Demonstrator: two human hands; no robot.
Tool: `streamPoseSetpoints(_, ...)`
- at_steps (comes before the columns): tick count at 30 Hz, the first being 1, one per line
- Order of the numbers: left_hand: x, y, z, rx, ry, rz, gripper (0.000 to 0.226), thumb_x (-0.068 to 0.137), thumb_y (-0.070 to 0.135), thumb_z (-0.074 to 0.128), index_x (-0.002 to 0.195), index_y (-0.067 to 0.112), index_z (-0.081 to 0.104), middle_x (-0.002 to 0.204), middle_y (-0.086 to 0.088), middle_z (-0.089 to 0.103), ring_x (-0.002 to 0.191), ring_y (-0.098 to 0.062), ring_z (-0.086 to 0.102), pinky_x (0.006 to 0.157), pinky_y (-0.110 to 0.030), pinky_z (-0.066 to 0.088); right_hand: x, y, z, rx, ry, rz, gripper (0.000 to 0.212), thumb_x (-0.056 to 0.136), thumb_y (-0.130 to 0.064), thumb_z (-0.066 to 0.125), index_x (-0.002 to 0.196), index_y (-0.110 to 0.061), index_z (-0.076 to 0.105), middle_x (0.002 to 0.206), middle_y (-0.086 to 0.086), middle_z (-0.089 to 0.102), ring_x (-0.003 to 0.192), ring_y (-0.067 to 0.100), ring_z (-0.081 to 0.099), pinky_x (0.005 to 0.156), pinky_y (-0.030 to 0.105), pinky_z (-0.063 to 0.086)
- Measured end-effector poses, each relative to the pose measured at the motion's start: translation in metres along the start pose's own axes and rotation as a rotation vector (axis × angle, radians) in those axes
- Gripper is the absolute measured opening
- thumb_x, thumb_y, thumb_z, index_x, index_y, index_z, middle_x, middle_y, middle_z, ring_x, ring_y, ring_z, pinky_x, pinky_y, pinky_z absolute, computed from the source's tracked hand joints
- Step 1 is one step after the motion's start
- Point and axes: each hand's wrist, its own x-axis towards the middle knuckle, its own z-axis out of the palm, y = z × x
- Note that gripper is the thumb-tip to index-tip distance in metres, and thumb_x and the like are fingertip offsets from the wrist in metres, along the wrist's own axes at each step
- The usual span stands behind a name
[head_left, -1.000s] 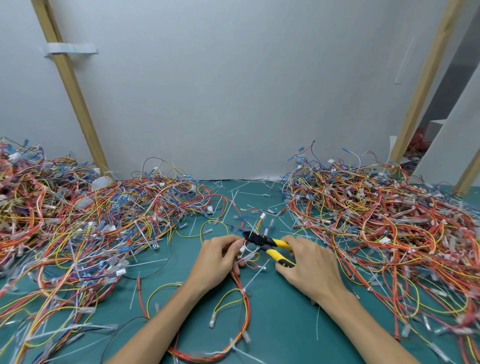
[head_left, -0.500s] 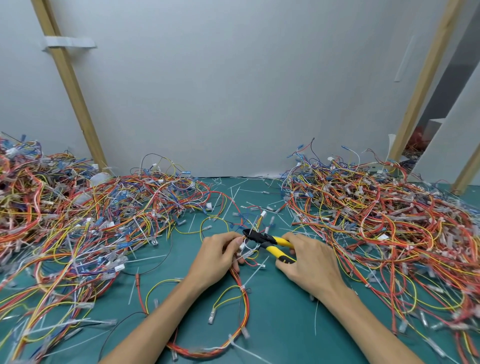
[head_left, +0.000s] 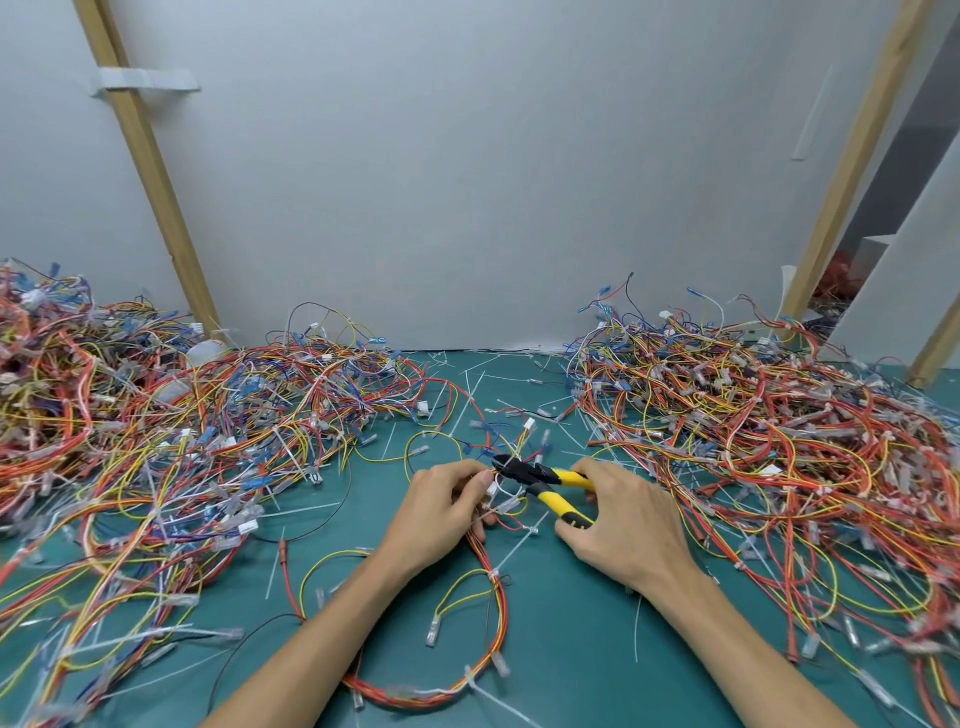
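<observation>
My left hand (head_left: 441, 512) pinches a red, orange and yellow wire harness (head_left: 491, 618) where a white cable tie wraps it, in the middle of the green mat (head_left: 571, 649). From there the harness loops down toward me and to the left. My right hand (head_left: 623, 519) grips the yellow handles of a pair of side cutters (head_left: 545, 480). Their black jaws point left and sit right at the tie beside my left thumb. Whether the jaws are closed on the tie is too small to tell.
A large heap of tangled wire harnesses (head_left: 156, 441) covers the left of the mat, another heap (head_left: 779, 447) the right. Cut white cable ties (head_left: 472, 395) litter the mat between them. A grey wall with slanted wooden battens (head_left: 150, 176) stands behind.
Both hands stay at the same spot on the harness. The cutter's handles have closed a little in my right hand. The camera tilted slightly.
</observation>
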Motion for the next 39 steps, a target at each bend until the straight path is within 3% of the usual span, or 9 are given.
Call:
streamPoseSetpoints(2, 0.0, 0.001, 0.0, 0.006, -0.005, 0.001, 0.022, 0.101, 0.019, 0.048, 0.085, 0.017, 0.063, 0.064, -0.006, 0.07, 0.05, -0.016, 0.066, 0.057, -0.021, 0.052, 0.001, 0.002, 0.001, -0.006, 0.0, -0.012, 0.045, 0.072, -0.054, 0.064, 0.109, -0.032, 0.053, 0.092, -0.012, 0.055, 0.089, 0.015, 0.055, 0.069, 0.027, 0.037)
streamPoseSetpoints(7, 0.0, 0.001, -0.001, 0.001, -0.013, 0.007, 0.023, 0.101, 0.018, 0.046, 0.084, 0.016, 0.061, 0.064, -0.006, 0.071, 0.05, -0.014, 0.066, 0.057, -0.02, 0.05, 0.002, 0.004, 0.001, 0.047, 0.012, -0.025, 0.052, 0.072, -0.047, 0.07, 0.119, -0.03, 0.054, 0.104, -0.009, 0.055, 0.1, 0.016, 0.051, 0.085, 0.029, 0.042)
streamPoseSetpoints(17, 0.001, -0.001, -0.002, -0.017, -0.016, 0.016, 0.023, 0.101, 0.016, 0.045, 0.085, 0.017, 0.061, 0.066, -0.017, 0.068, 0.053, -0.009, 0.068, 0.058, -0.023, 0.052, 0.005, 0.008, -0.003, 0.007, -0.001, -0.037, 0.039, 0.074, -0.047, 0.07, 0.11, -0.036, 0.059, 0.088, -0.017, 0.056, 0.087, 0.011, 0.058, 0.064, 0.024, 0.035)
streamPoseSetpoints(25, 0.001, -0.001, -0.002, -0.025, -0.008, 0.005, 0.022, 0.102, 0.016, 0.045, 0.09, 0.011, 0.064, 0.066, -0.016, 0.069, 0.052, -0.009, 0.067, 0.058, -0.022, 0.052, 0.007, 0.008, -0.004, -0.023, 0.015, -0.052, 0.039, 0.08, -0.048, 0.069, 0.116, -0.036, 0.06, 0.095, -0.014, 0.063, 0.091, 0.013, 0.06, 0.064, 0.024, 0.036)
streamPoseSetpoints(29, 0.001, -0.001, -0.003, -0.041, -0.007, -0.001, 0.022, 0.101, 0.016, 0.046, 0.088, 0.012, 0.063, 0.065, -0.012, 0.07, 0.051, -0.014, 0.066, 0.057, -0.022, 0.051, 0.007, 0.006, -0.001, -0.02, 0.034, -0.05, 0.045, 0.082, -0.032, 0.074, 0.125, -0.032, 0.061, 0.108, -0.01, 0.066, 0.099, 0.018, 0.058, 0.077, 0.03, 0.044)
streamPoseSetpoints(31, 0.001, -0.002, -0.003, -0.042, -0.019, 0.0, 0.022, 0.101, 0.016, 0.045, 0.091, 0.011, 0.063, 0.065, -0.01, 0.069, 0.051, -0.016, 0.066, 0.058, -0.023, 0.052, 0.008, 0.006, -0.002, -0.049, 0.036, -0.055, 0.041, 0.081, -0.025, 0.074, 0.12, -0.029, 0.062, 0.104, -0.008, 0.065, 0.097, 0.02, 0.056, 0.078, 0.033, 0.043)
streamPoseSetpoints(34, 0.002, -0.001, -0.002, -0.033, -0.034, 0.007, 0.023, 0.102, 0.015, 0.043, 0.089, 0.012, 0.062, 0.064, -0.006, 0.069, 0.051, -0.017, 0.066, 0.058, -0.024, 0.052, 0.006, 0.002, -0.005, -0.116, 0.037, -0.045, 0.022, 0.085, -0.04, 0.067, 0.101, -0.031, 0.056, 0.09, -0.01, 0.06, 0.086, 0.018, 0.056, 0.065, 0.031, 0.037)
streamPoseSetpoints(36, 0.002, -0.001, -0.003, -0.043, -0.035, 0.004, 0.026, 0.103, 0.014, 0.042, 0.084, 0.017, 0.06, 0.063, -0.002, 0.068, 0.051, -0.016, 0.065, 0.057, -0.024, 0.051, 0.004, -0.001, -0.004, -0.098, 0.017, -0.028, 0.026, 0.085, -0.053, 0.058, 0.089, -0.029, 0.049, 0.083, -0.008, 0.058, 0.081, 0.02, 0.058, 0.059, 0.031, 0.036)
streamPoseSetpoints(39, 0.004, -0.002, -0.005, -0.035, -0.045, -0.016, 0.026, 0.103, 0.014, 0.041, 0.083, 0.012, 0.058, 0.061, 0.001, 0.067, 0.05, -0.015, 0.065, 0.056, -0.023, 0.051, 0.006, -0.003, -0.002, -0.094, -0.037, -0.011, 0.031, 0.085, -0.057, 0.052, 0.085, -0.026, 0.047, 0.078, -0.007, 0.056, 0.082, 0.022, 0.061, 0.062, 0.032, 0.041)
